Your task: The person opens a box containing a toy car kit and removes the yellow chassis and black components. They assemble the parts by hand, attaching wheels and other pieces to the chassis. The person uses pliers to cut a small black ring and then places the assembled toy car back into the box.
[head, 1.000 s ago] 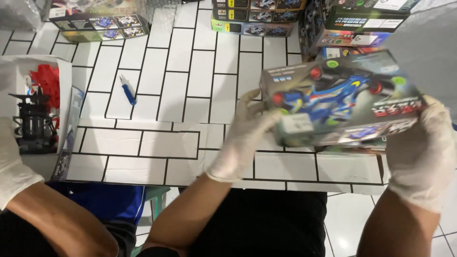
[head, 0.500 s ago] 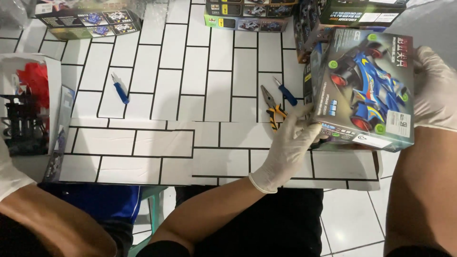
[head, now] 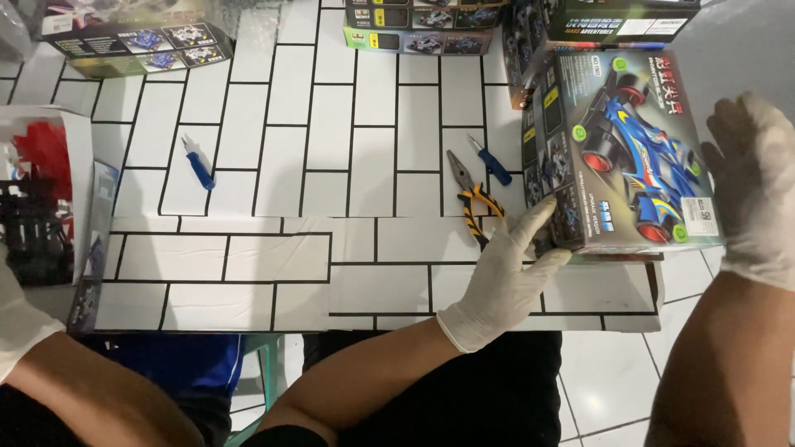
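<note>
A toy race car kit box (head: 621, 157), dark with a blue car pictured on its lid, lies face up at the right end of the tiled table (head: 315, 174). My left hand (head: 507, 277), in a white glove, grips the box's near left corner. On the opposite side my gloved right hand (head: 752, 186) presses against the box's right edge, so the box is held between both hands.
Pliers with orange-and-black handles (head: 469, 199) and a small blue screwdriver (head: 492, 164) lie just left of the box. Another blue screwdriver (head: 197, 165) lies further left. An opened box with red and black parts (head: 37, 199) sits at the left edge, beside another person's gloved hand (head: 18, 319). More kit boxes (head: 426, 25) line the far side.
The box has swung from in front of me to the right and turned lid-up. My left hand slid to its near left corner, uncovering the pliers and screwdriver.
</note>
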